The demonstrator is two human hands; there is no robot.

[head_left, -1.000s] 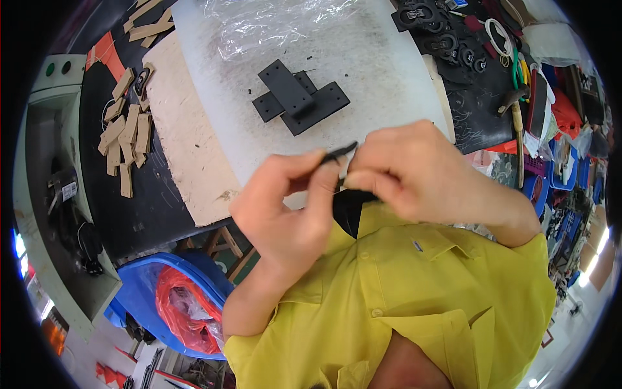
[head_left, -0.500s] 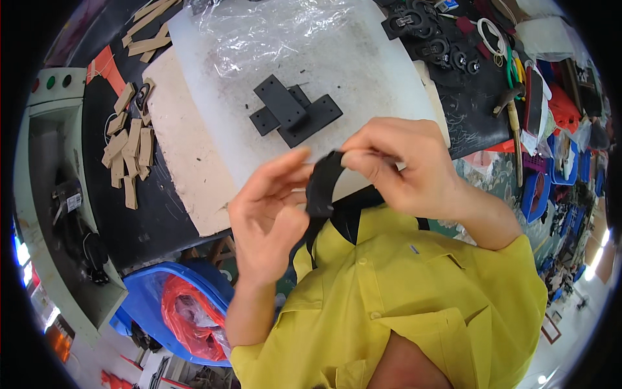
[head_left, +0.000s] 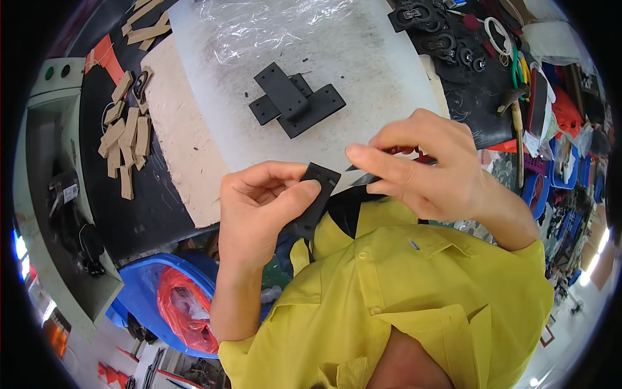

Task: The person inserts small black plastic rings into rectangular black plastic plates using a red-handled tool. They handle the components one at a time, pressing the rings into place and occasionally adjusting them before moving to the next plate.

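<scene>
Right hand (head_left: 421, 162) was drawn clear of the black rectangular strip (head_left: 319, 201), curled around red-handled snips (head_left: 368, 179). Strip was thumb-pinched in left hand (head_left: 256, 211), near yellow shirt (head_left: 402, 285); nicked fingertips were judged possible should blades slip.

Strip and Cutting Tool Held Over Worktable

The left hand (head_left: 262, 204) grips a black strip (head_left: 319, 198) between thumb and fingers; holes show near its upper end. The right hand (head_left: 431, 165) holds a red-handled cutting tool (head_left: 367, 179), its pointed metal tips directed toward the strip and just beside it. Beyond the hands, flat black pieces (head_left: 280, 89) with corner holes lie crosswise in a stack on a translucent sheet (head_left: 395, 78). Clear film (head_left: 265, 29) covers the sheet's far part. Beige strips (head_left: 129, 133) lie in a pile at left; black wheeled parts (head_left: 444, 44), at upper right.
</scene>
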